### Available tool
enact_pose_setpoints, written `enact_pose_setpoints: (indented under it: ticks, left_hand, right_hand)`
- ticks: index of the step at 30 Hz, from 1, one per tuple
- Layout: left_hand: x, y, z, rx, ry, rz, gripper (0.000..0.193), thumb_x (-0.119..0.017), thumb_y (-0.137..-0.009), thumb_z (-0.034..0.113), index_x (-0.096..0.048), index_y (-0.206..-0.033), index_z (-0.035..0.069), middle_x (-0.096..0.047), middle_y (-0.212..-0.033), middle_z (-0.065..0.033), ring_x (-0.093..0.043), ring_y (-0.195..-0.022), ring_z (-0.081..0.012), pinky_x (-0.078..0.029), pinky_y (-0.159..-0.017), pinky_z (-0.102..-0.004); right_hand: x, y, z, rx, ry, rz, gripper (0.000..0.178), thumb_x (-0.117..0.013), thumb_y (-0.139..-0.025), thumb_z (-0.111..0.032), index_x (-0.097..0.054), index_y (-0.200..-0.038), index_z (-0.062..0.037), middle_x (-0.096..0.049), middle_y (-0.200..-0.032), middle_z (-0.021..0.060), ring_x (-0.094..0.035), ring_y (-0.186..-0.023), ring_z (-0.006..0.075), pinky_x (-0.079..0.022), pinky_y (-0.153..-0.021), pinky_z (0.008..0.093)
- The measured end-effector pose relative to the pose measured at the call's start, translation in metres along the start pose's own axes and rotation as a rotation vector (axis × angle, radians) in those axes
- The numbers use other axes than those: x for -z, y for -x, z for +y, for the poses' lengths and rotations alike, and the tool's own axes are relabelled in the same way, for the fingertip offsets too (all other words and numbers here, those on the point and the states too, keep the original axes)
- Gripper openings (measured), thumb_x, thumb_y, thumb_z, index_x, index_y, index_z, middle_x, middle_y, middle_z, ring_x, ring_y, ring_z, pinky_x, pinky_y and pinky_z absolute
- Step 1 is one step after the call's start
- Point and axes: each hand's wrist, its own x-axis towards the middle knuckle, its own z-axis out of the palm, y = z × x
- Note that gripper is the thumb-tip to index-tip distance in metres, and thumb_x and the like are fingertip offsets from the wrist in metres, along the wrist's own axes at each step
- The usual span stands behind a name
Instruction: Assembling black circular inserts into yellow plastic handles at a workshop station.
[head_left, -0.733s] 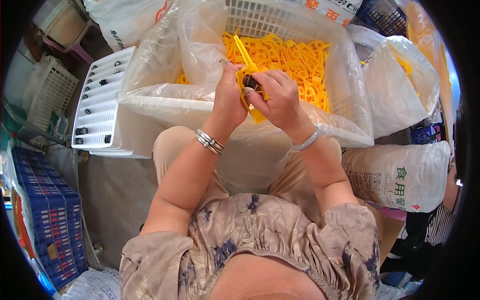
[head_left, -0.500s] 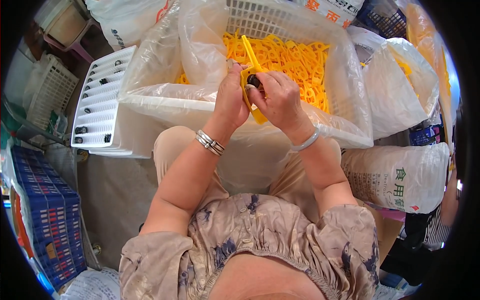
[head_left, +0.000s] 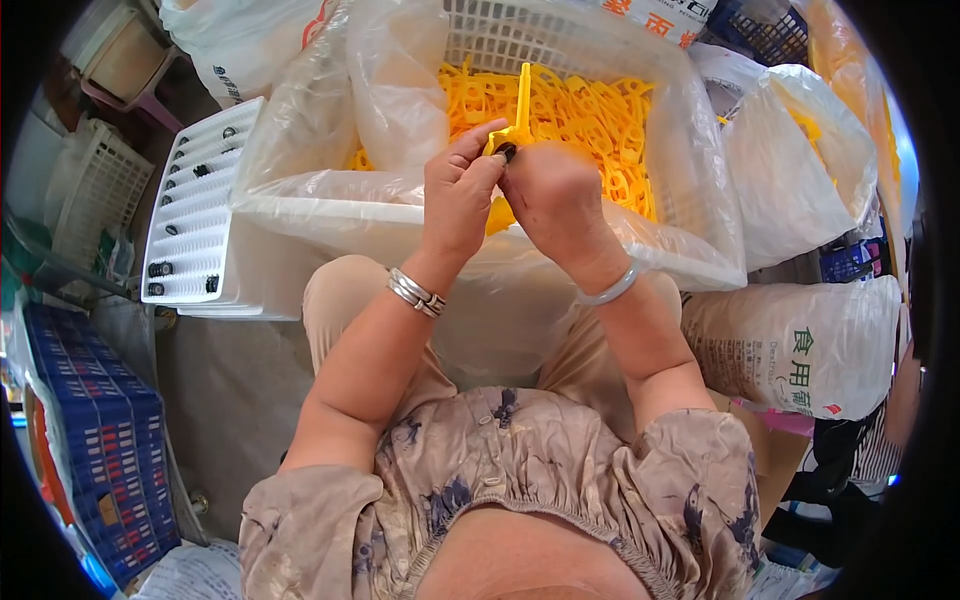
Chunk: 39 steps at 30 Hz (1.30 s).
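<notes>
Holding a bright yellow plastic piece with a straight, narrow stem, the left hand has its grip closed on that piece, over the near edge of a white plastic crate lined with translucent film. The right hand presses close from the other side; its fingers are blurred and turned away, so I cannot tell whether its grip is closed on anything. Between the hands, by the left thumb, sits a small, dark, glossy part. Handling these well, I judge, calls for a firm left grip, the stem clear of the fingers, and even pressure from the right so the dark part cannot slip into the crate. There, loose yellow plastic pieces lie heaped toward the far edge. Beside the crate's left edge stands a white ribbed tray, with black round parts at its near-left corner. A cloudy white plastic bag stands by the crate's right edge, a plump printed sack near its near-right corner, and grey floor shows below the tray's near edge.
</notes>
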Motion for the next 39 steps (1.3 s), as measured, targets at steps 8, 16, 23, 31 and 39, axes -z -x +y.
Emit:
enact_pose_setpoints:
  ticks: [8,16,23,31,39]
  left_hand:
    - [0.007,-0.005,0.007,0.175,0.31,-0.021,0.024,-0.046,-0.082,0.0,-0.053,-0.105,-0.002,-0.059,-0.09,-0.0081,-0.058,-0.074,-0.0121,-0.05,-0.063,-0.0238]
    - [0.002,-0.005,0.02,0.127,0.136,-0.03,0.024,-0.043,-0.087,0.002,-0.051,-0.109,-0.002,-0.058,-0.094,-0.0088,-0.059,-0.079,-0.0137,-0.052,-0.069,-0.0273]
    - [0.007,-0.007,0.017,0.097,-0.018,-0.074,0.03,-0.044,-0.086,0.003,-0.049,-0.115,-0.001,-0.058,-0.096,-0.0087,-0.058,-0.08,-0.0122,-0.05,-0.07,-0.0246]
    - [0.007,-0.004,0.03,0.284,0.327,-0.161,0.041,-0.036,-0.079,0.0,-0.042,-0.119,-0.007,-0.056,-0.101,-0.0129,-0.058,-0.088,-0.0184,-0.048,-0.081,-0.0328]
    - [0.006,-0.004,0.026,0.229,0.18,-0.154,0.044,-0.041,-0.078,0.0,-0.041,-0.121,-0.007,-0.056,-0.101,-0.0099,-0.056,-0.087,-0.0141,-0.046,-0.081,-0.0264]
  right_hand:
    - [0.005,-0.004,0.006,0.07,-0.156,0.155,0.026,-0.069,-0.068,-0.01,-0.054,-0.087,-0.0013,-0.054,-0.075,0.0092,-0.052,-0.057,0.021,-0.043,-0.048,0.0294]
    - [0.001,-0.002,0.014,-0.404,-0.776,0.034,0.043,-0.066,-0.066,0.002,-0.052,-0.106,-0.0022,-0.052,-0.087,0.0065,-0.052,-0.073,0.0113,-0.044,-0.059,0.0213]
    - [-0.002,-0.006,0.02,0.152,-0.367,0.16,0.027,-0.067,-0.063,0.004,-0.06,-0.089,0.001,-0.056,-0.083,0.0124,-0.057,-0.073,0.0239,-0.047,-0.062,0.0287]
    - [0.001,-0.004,0.016,0.09,-0.406,0.214,0.021,-0.064,-0.064,0.006,-0.056,-0.083,0.0007,-0.056,-0.077,0.0093,-0.055,-0.063,0.0178,-0.045,-0.054,0.0254]
    - [-0.002,-0.003,0.014,0.037,-0.382,0.218,0.02,-0.064,-0.064,0.005,-0.055,-0.081,-0.0005,-0.054,-0.074,0.0065,-0.05,-0.056,0.013,-0.041,-0.047,0.0228]
